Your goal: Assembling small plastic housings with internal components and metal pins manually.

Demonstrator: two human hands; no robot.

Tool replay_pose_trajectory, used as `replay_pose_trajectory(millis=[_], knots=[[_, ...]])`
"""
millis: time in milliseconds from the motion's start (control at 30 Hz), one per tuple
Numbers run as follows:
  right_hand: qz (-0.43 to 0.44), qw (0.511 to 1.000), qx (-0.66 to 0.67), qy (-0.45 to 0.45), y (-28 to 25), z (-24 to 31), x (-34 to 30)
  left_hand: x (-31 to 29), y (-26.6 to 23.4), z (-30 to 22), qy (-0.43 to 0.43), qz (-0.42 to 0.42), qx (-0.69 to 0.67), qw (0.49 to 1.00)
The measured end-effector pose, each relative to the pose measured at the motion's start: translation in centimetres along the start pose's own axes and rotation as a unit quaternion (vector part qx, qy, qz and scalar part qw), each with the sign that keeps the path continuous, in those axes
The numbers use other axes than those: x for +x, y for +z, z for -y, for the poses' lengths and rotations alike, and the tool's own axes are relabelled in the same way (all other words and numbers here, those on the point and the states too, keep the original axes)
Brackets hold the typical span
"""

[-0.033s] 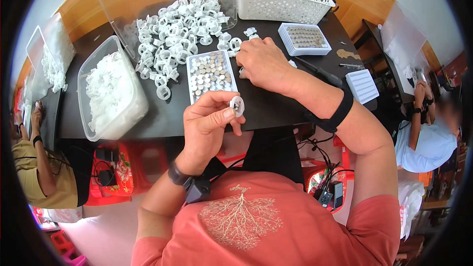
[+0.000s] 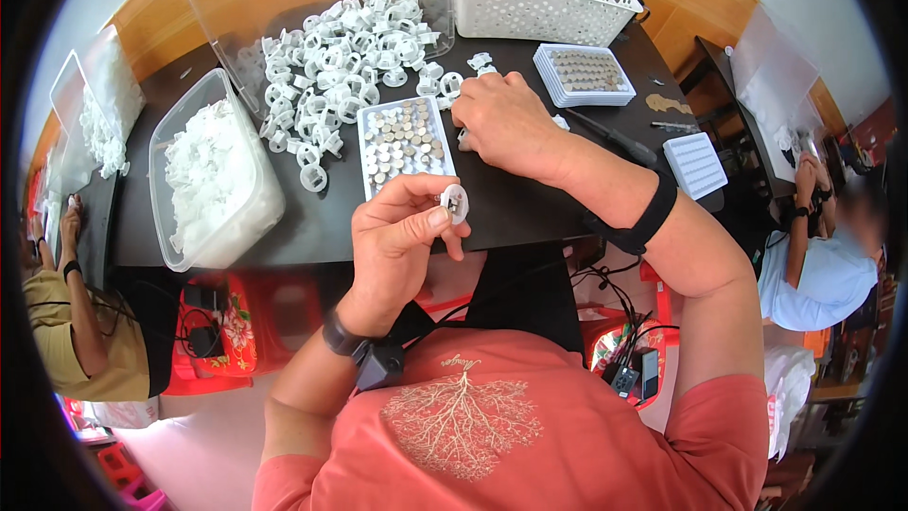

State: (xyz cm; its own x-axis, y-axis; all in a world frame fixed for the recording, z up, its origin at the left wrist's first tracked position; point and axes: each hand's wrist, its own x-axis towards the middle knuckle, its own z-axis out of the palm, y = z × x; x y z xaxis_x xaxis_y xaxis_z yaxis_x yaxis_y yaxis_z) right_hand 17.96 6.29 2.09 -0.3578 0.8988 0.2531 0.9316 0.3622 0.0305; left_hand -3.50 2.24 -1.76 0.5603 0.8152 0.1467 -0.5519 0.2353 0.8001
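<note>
A: Item one: your left hand [image 2: 402, 237], raised at the near edge of the dark tabletop [image 2: 317, 216]. Fingers [image 2: 426, 225] closed in a pinch on one round white plastic holder [image 2: 459, 202], which you have just by the near right corner of a shallow white tray [image 2: 364, 148].

B: Contents of that tray under your hands?

A: Small round metal discs [image 2: 402, 132], many, lying loose.

B: And your right hand [image 2: 509, 121]?

A: Item two: poised low beside the tray's right edge, fingers bent. Whether you grip anything there, I cannot tell (your own hand hides the tips).

B: Remaining stock before you?

A: Beyond the tray, to its left: one heap of white plastic holders [image 2: 345, 61]. Far left: one clear plastic tub [image 2: 268, 197], tilted in view, holding white plastic pieces [image 2: 208, 166]. Back: one white perforated basket [image 2: 544, 19]. To your right: one stack of white trays [image 2: 572, 99], the top one bearing discs in rows; one black pen-shaped tool [image 2: 615, 139]; one slotted white tray [image 2: 695, 167], near the right end.
</note>
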Motion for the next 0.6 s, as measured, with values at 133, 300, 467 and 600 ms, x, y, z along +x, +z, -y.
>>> replay_pose_trajectory(millis=[133, 300, 467, 600], knots=[[0.014, 0.999, 0.007, 0.037, -0.5, 0.2, 0.2, 0.0, 0.0, -0.1, 0.001, 0.000, -0.001, 1.000], [0.025, 0.999, 0.018, 0.035, -0.4, 0.0, 0.2, 0.0, -0.2, 0.0, 0.002, -0.003, 0.005, 1.000], [0.014, 0.992, 0.118, 0.041, -1.4, -0.3, 0.0, 0.2, -0.3, -0.3, -0.017, -0.001, -0.047, 0.999], [0.026, 0.939, 0.326, 0.105, -4.7, 1.1, -1.7, 0.4, -1.1, -0.6, -0.032, 0.010, -0.078, 0.996]])
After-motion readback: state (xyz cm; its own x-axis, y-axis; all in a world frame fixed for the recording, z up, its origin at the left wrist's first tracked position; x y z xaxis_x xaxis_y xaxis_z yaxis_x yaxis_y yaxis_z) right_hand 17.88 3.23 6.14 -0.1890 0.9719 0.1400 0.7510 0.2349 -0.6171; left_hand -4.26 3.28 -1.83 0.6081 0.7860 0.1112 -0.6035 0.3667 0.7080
